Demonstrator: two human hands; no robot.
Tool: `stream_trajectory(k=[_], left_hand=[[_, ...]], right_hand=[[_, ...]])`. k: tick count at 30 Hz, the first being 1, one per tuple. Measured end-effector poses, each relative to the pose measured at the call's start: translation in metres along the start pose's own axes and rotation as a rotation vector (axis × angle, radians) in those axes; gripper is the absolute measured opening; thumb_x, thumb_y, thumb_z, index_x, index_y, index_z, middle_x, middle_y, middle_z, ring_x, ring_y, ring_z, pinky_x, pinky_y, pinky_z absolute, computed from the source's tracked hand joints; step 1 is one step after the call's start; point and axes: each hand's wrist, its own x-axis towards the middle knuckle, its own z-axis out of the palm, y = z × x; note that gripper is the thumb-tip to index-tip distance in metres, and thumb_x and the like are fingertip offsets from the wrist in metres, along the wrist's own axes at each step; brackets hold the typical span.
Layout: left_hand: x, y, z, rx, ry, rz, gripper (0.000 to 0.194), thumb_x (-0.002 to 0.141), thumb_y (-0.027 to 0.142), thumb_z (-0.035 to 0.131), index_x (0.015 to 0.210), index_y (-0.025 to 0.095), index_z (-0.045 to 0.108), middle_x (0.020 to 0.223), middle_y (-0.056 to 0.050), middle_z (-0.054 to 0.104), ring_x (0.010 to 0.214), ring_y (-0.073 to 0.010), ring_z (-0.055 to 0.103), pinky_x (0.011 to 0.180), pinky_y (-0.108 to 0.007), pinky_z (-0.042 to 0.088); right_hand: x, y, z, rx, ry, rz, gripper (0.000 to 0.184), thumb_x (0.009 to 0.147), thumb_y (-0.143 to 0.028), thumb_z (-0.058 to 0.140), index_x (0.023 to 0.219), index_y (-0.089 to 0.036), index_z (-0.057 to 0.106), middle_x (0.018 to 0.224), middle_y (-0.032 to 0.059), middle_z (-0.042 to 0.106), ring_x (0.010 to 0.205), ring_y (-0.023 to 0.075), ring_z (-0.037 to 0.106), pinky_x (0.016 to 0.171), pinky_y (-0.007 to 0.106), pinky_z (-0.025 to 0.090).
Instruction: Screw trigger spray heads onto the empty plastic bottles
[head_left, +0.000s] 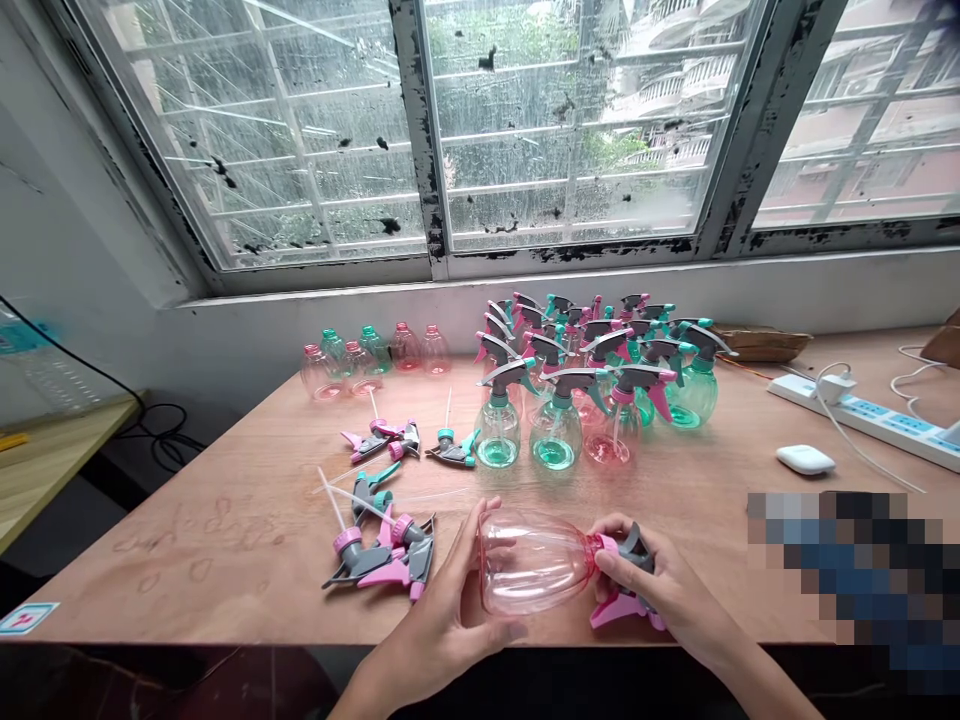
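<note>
Your loosely curled left hand (448,622) cups the pink bottle (534,570), your right hand (654,572) pinches the spray head (636,546): apparently threading; tighten next

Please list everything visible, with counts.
Held bottle: one, pink, between hands
Held sprayer: one, pink-grey, bottle's mouth
Loose sprayers: several, grey, pink, teal, table
Headless bottles: six, pink, green, rear left
Spray bottles: many, pink, green, rear centre
Power strip: one, white, right
Case: one, white, right
Card: one, white, front left
Window: one, grey, rear
Table: one, brown, centre
Side table: one, yellowish, left
Left hand: one, bottle's base
Right hand: one, sprayer
</note>
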Motion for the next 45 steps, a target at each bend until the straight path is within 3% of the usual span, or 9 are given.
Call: stream_trajectory(k=[5,13,19,25,30,33,40,45], left_hand=[[0.0005,0.0018,0.0024,0.065,0.029,0.024,0.093,0.092,0.024,0.068,0.160,0.037,0.006,0.170,-0.007,0.015,0.155,-0.0327,0.017,0.126,-0.049,0.022],[-0.0004,0.0040,0.0010,0.056,0.035,-0.061,0.105,0.085,0.033,0.077,0.161,0.030,0.003,0.170,-0.007,0.013,0.157,-0.0309,0.009,0.128,-0.048,0.011],[0.0014,0.0051,0.0014,0.022,0.020,-0.048,0.103,0.086,0.030,0.076,0.160,0.035,0.004,0.169,-0.006,0.017,0.149,-0.0312,0.033,0.121,-0.043,0.033],[0.0016,0.0023,0.0010,0.080,0.030,0.002,0.101,0.087,0.024,0.074,0.159,0.041,0.004,0.168,-0.003,0.022,0.149,-0.0291,0.032,0.122,-0.041,0.032],[0.0009,-0.0008,-0.0003,-0.014,0.011,-0.045,0.103,0.086,0.033,0.076,0.159,0.039,0.003,0.169,-0.005,0.016,0.142,-0.0298,0.042,0.122,-0.045,0.032],[0.0019,-0.0006,0.0004,-0.047,0.004,-0.021,0.102,0.087,0.036,0.075,0.160,0.037,0.004,0.170,-0.007,0.013,0.145,-0.0321,0.039,0.120,-0.046,0.035],[0.0002,0.0022,0.0024,0.066,0.045,0.020,0.093,0.091,0.027,0.069,0.159,0.040,0.008,0.169,-0.004,0.019,0.152,-0.0311,0.027,0.125,-0.046,0.025],[0.0011,0.0022,0.0007,0.063,0.043,-0.032,0.106,0.085,0.031,0.078,0.160,0.037,0.003,0.170,-0.006,0.016,0.155,-0.0317,0.018,0.127,-0.048,0.015]], right_hand=[[0.0005,-0.0003,0.0008,0.021,0.003,-0.001,0.041,0.089,-0.053,0.081,0.099,-0.017,0.065,0.068,0.0013,0.071,0.063,0.0218,0.068,0.061,0.028,0.055],[0.0001,-0.0010,0.0024,-0.004,0.017,-0.003,0.041,0.089,-0.053,0.080,0.099,-0.018,0.064,0.068,0.0016,0.070,0.062,0.0233,0.067,0.061,0.031,0.054],[0.0008,0.0004,0.0016,-0.005,0.028,-0.005,0.042,0.089,-0.055,0.080,0.099,-0.017,0.064,0.068,0.0016,0.069,0.063,0.0239,0.067,0.062,0.032,0.054],[0.0004,0.0002,0.0013,-0.018,0.028,-0.008,0.041,0.090,-0.054,0.079,0.100,-0.017,0.064,0.069,0.0016,0.069,0.063,0.0224,0.067,0.062,0.030,0.054],[0.0002,-0.0018,0.0044,-0.051,0.064,-0.010,0.044,0.087,-0.058,0.079,0.097,-0.018,0.064,0.066,0.0013,0.069,0.061,0.0241,0.068,0.059,0.032,0.055],[0.0006,-0.0006,0.0046,-0.048,0.064,-0.014,0.045,0.087,-0.059,0.079,0.096,-0.018,0.064,0.066,0.0013,0.069,0.060,0.0241,0.067,0.058,0.031,0.055],[0.0013,0.0040,0.0003,-0.010,0.033,-0.022,0.041,0.090,-0.056,0.078,0.098,-0.018,0.065,0.069,0.0017,0.070,0.063,0.0227,0.067,0.062,0.029,0.055],[0.0017,0.0052,-0.0017,0.007,0.002,-0.028,0.036,0.093,-0.051,0.078,0.100,-0.018,0.064,0.071,0.0017,0.070,0.064,0.0217,0.066,0.062,0.028,0.055]])
